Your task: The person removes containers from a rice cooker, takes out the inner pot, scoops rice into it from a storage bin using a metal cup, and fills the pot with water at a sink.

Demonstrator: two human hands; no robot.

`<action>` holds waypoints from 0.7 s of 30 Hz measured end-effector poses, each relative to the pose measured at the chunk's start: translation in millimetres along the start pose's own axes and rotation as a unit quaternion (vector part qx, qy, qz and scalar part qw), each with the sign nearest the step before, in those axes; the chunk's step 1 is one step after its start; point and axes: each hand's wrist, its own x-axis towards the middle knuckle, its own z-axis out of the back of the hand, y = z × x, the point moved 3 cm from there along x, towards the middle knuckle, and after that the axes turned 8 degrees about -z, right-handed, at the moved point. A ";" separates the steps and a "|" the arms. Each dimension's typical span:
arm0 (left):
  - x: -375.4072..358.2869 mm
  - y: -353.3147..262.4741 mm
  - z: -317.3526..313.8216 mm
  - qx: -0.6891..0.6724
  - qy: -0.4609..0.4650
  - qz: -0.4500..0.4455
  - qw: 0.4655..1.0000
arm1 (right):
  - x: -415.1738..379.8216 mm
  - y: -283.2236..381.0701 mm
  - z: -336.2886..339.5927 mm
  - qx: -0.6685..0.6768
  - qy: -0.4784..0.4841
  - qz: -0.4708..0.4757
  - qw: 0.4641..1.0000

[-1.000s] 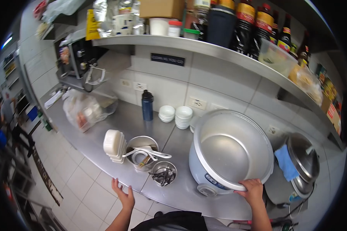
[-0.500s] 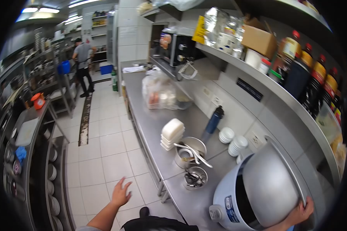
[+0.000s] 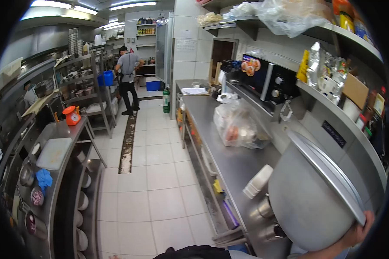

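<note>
My right hand (image 3: pixel 361 228) grips the rim of a large grey metal rice cooker pot (image 3: pixel 309 198). The pot is tilted, its rim turned up and to the right, and it hides much of the counter's near end. The cooker body is mostly or wholly hidden. Only what may be fingertips of my left hand (image 3: pixel 115 257) show at the bottom edge, too little to judge. Beside the pot stand a stack of white food containers (image 3: pixel 258 182), a metal container (image 3: pixel 263 208) and a smaller metal cup (image 3: pixel 275 232).
The steel counter (image 3: pixel 203 116) carries bagged goods (image 3: pixel 237 129); a microwave (image 3: pixel 263 77) sits above. A shelf with bottles and boxes curves overhead right. A tiled aisle (image 3: pixel 164 172) runs between counter and left workbench (image 3: pixel 73 134). A person (image 3: pixel 127 77) stands further back.
The pot has come up out of the rice cooker in my right hand. My left hand has dropped almost out of sight. The view has turned left.
</note>
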 end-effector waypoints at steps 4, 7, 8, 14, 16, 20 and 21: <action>75.2 -142.1 81.4 -0.178 -0.157 -0.325 0.915 | -25.6 67.8 -117.4 0.197 0.036 -0.118 0.973; 97.6 -258.4 188.6 -0.256 -0.165 -0.430 0.850 | -36.8 146.8 -218.3 0.245 0.047 -0.212 0.945; 110.3 -285.2 217.4 -0.260 -0.167 -0.464 0.830 | -46.9 165.0 -253.9 0.268 0.083 -0.256 0.925; 274.4 -334.9 243.1 -0.208 -0.085 -0.432 0.873 | -118.7 295.0 -446.4 0.323 0.178 -0.316 0.874; 326.7 -292.4 214.3 -0.119 -0.080 -0.376 0.916 | -140.6 345.6 -509.4 0.335 0.195 -0.298 0.872; 325.9 -177.6 176.7 -0.144 0.055 -0.017 0.988 | -156.2 481.5 -631.5 0.379 0.239 -0.162 0.880; 319.7 -165.4 181.5 -0.147 0.065 0.046 0.986 | -159.2 519.7 -659.7 0.382 0.268 -0.127 0.875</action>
